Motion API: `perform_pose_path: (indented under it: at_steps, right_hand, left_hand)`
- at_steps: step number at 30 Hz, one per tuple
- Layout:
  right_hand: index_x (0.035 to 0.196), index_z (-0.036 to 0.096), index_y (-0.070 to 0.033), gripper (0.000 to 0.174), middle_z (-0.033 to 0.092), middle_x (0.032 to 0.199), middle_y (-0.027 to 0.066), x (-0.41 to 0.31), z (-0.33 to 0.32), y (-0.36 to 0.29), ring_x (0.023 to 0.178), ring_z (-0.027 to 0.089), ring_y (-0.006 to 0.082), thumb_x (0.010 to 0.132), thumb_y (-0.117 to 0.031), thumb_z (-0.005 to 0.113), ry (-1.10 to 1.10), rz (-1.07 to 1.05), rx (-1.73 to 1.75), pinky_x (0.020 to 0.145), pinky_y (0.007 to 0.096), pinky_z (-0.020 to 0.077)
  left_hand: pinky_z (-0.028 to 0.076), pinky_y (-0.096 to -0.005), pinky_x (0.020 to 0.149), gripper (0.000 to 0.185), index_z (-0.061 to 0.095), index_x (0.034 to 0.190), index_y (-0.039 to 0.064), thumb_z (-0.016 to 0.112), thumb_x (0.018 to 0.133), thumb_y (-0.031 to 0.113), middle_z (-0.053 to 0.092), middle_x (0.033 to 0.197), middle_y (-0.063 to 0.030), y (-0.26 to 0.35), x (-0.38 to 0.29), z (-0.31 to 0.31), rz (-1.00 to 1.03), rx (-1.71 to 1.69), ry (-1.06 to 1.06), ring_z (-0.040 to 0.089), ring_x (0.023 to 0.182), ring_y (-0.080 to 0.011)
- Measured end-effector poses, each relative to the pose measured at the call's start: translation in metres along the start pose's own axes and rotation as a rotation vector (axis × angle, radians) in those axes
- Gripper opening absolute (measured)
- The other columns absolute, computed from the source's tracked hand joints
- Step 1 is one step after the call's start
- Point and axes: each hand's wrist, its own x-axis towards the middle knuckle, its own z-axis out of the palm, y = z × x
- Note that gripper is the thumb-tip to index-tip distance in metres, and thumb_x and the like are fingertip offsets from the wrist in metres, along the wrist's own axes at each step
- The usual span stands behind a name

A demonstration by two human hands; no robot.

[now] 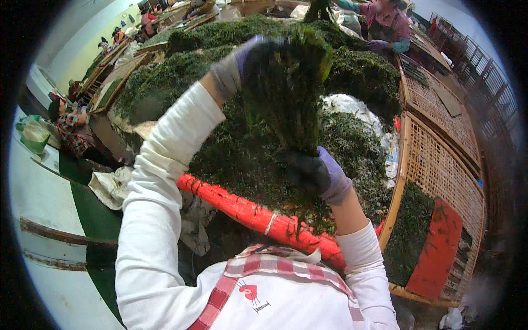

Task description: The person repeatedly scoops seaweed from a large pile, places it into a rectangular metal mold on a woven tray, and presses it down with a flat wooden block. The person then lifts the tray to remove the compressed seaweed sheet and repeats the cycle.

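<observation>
A dark green bundle of seaweed-like strands [288, 95] hangs upright before me, blurred by motion. My left hand [237, 68], in a purple and grey glove, grips its upper left side; the fingers merge with the dark strands and are hard to make out. Lower down, my right hand [317, 175], in a glove with a purple back and dark fingers, is closed around the narrow bottom end. Beneath both hands spreads a large heap of the same loose green strands [239, 148].
A red padded roll [243, 206] edges the heap near my body. Woven drying racks [437, 140] stand at right, the nearest bearing green strands [406, 231] and a red board [437, 251]. White plastic sheeting [354, 109] shows through the heap. Co-workers [387, 24] work beyond and at left.
</observation>
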Motion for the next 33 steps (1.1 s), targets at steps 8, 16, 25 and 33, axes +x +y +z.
perform_pose_path:
  at_steps: [8,16,25,33]
  right_hand:
    - [0.1,0.066,-0.007,0.017,0.062,0.081,-0.0009,0.043,-0.029,0.047,0.065,0.055,0.0047,0.091,-0.016,0.056,0.028,0.369,-0.225,0.05,0.0207,0.0429]
    - [0.101,0.06,-0.004,0.02,0.045,0.054,-0.0036,0.042,-0.005,-0.042,0.043,0.041,0.0072,0.092,-0.021,0.056,0.092,0.139,-0.014,0.041,0.0237,0.0333]
    - [0.115,0.062,-0.006,0.03,0.055,0.073,-0.0023,0.048,-0.027,-0.055,0.063,0.049,0.0102,0.089,-0.019,0.055,-0.115,-0.307,-0.725,0.056,0.0244,0.0413]
    - [0.12,0.058,-0.003,0.032,0.052,0.075,-0.002,0.03,-0.003,-0.066,0.063,0.049,0.0112,0.091,-0.015,0.054,0.179,0.158,0.008,0.057,0.0251,0.0397]
  left_hand:
    - [0.042,-0.0357,0.098,0.075,0.043,0.135,0.005,0.073,0.076,0.041,0.058,0.124,-0.0146,-0.166,-0.082,-0.023,-0.238,1.06,-0.149,0.056,0.114,-0.025]
    - [0.043,-0.0347,0.096,0.04,0.057,0.12,0.002,0.06,0.08,0.008,0.06,0.119,-0.0173,-0.254,-0.113,0.023,-0.012,0.546,0.296,0.058,0.11,-0.0271]
    - [0.034,-0.0396,0.107,0.065,0.045,0.133,0.009,0.071,0.074,0.015,0.047,0.135,-0.015,-0.182,-0.145,-0.017,0.079,1.138,0.035,0.042,0.126,-0.0326]
    - [0.042,-0.0325,0.099,0.058,0.045,0.132,0.004,0.07,0.08,0.011,0.054,0.128,-0.0096,-0.155,-0.074,0.067,0.302,0.042,-0.039,0.054,0.11,-0.0155]
